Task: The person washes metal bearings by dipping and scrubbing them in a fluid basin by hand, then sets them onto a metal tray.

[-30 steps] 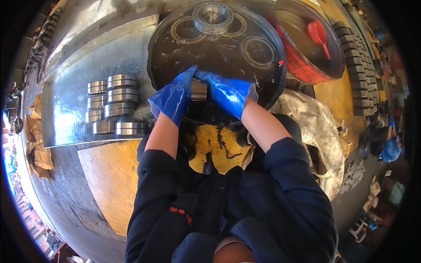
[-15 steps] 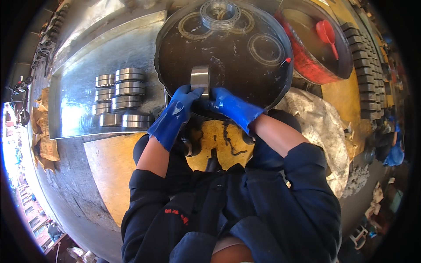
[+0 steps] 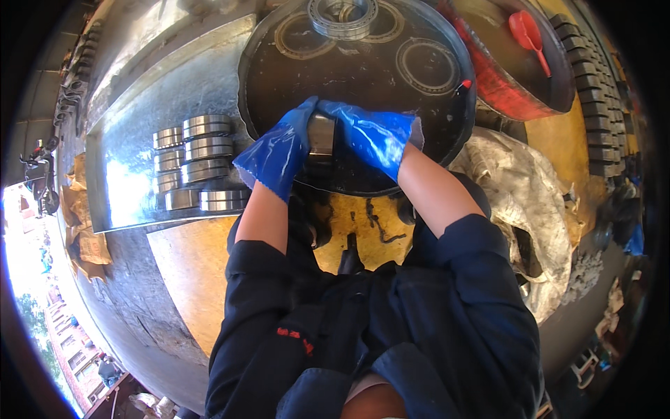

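A shiny steel bearing (image 3: 321,137) stands on edge near the front of a round dark basin (image 3: 246,115). My left hand (image 3: 293,129), in a blue rubber glove, grips the bearing's far left side. From the right, my blue-gloved right hand (image 3: 359,129) wraps over its far top edge. The fingers of both hands meet there and their tips are mostly hidden. Dark liquid fills the basin. A large bearing (image 3: 343,19) sits at its far end, with several flatter rings lying in the liquid nearby.
Stacked bearings (image 3: 207,146) stand in a metal tray (image 3: 115,227) at left. A red tub (image 3: 481,70) with a red ladle (image 3: 527,35) is at far right, beside rows of dark rings (image 3: 593,98). A stained sack (image 3: 516,188) lies at right; cardboard (image 3: 84,216) lies far left.
Both hands have shifted from the bearing's near side to its far top edge. The bearing appears slightly nearer to me. The whole view has shifted a little.
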Action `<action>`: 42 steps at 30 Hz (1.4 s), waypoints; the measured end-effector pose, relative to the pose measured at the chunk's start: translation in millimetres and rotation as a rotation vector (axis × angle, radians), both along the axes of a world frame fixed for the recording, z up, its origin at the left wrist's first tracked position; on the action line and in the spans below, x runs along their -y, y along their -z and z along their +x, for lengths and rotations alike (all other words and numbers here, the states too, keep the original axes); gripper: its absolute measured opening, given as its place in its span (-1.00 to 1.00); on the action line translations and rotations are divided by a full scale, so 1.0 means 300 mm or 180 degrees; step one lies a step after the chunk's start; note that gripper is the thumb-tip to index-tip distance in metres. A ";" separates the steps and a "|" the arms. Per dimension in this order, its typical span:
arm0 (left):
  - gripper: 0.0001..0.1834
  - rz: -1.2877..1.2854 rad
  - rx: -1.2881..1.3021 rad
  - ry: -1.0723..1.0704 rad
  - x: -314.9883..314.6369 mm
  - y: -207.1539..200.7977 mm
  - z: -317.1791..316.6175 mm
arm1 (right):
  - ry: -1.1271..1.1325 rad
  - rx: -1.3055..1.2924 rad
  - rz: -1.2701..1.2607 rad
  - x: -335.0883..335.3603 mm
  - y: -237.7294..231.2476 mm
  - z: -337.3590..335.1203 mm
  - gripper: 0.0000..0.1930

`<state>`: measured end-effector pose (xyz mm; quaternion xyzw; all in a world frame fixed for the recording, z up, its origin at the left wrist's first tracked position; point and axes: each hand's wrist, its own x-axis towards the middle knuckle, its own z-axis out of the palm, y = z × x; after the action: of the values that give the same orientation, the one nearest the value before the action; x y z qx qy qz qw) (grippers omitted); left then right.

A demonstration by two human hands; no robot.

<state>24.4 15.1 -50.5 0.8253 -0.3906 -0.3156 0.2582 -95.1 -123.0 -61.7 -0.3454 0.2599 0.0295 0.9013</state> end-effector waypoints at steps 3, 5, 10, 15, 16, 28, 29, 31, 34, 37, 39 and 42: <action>-0.34 0.0364 0.0818 0.0274 0.030 -0.024 0.008 | -0.0160 -0.0088 0.0149 0.016 -0.017 0.000 -0.59; -0.33 0.0439 0.0679 0.0233 0.027 -0.027 -0.002 | -0.0167 0.0031 0.0085 0.019 -0.027 -0.030 -0.57; -0.47 -0.0992 -0.3626 -0.2788 -0.059 -0.029 -0.069 | -0.0571 0.0420 -0.0523 -0.039 -0.183 -0.157 -0.58; -0.47 -0.0478 -0.3263 -0.2515 -0.077 -0.080 -0.082 | -0.2112 -0.0388 -0.3250 -0.070 -0.164 -0.198 -0.52; -0.48 -0.0582 -0.3619 -0.2624 -0.076 -0.085 -0.075 | -0.2041 -0.0191 -0.3991 -0.098 -0.078 -0.207 -0.52; -0.50 0.0374 0.0550 -0.0230 -0.003 -0.112 -0.073 | -0.0539 0.0454 0.0234 -0.008 0.017 -0.019 -0.61; -0.50 0.0368 0.0548 -0.0222 -0.003 -0.097 -0.066 | -0.0549 0.0385 -0.0065 -0.003 0.015 -0.015 -0.56; -0.50 0.0048 0.0705 -0.0155 -0.037 -0.042 -0.031 | -0.0591 0.0501 -0.0052 -0.026 0.025 -0.008 -0.56; -0.52 -0.0374 -0.0516 -0.0741 -0.075 0.079 0.037 | -0.0715 0.0643 -0.0502 -0.064 0.057 0.005 -0.53; -0.52 -0.0732 -0.3966 -0.2906 -0.004 -0.023 -0.027 | -0.1115 0.0763 -0.1928 -0.053 0.111 -0.069 -0.50; -0.54 -0.0425 -0.1868 -0.1466 -0.035 -0.098 -0.062 | -0.1232 0.0813 -0.2388 -0.060 0.104 -0.126 -0.48; -0.56 -0.0144 0.0217 -0.0076 -0.074 -0.043 -0.028 | -0.2451 -0.0086 -0.3965 -0.084 0.032 -0.185 -0.52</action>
<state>15.8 37.3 -37.7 0.8342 -0.3963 -0.2753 0.2671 -150.7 -97.9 -71.3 -0.8603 0.0998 0.1952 0.4602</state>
